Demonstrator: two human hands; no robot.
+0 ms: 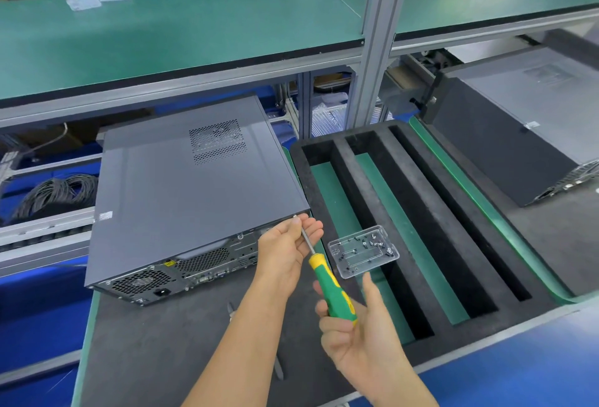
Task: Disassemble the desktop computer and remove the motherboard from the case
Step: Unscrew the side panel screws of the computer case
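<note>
Right hand cradles green-yellow screwdriver w/ loosely curled fingers. Left hand pinches its shaft by the closed desktop case; clear screw tray nearby.

Bare forearms, no visible sleeves — seemingly ringless grips

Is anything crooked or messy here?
A little. The clear screw tray sits crooked, bridging a foam ridge with one corner over a slot, so it might tip. The second computer case at the right rests tilted. No spill or damage shows.
</note>
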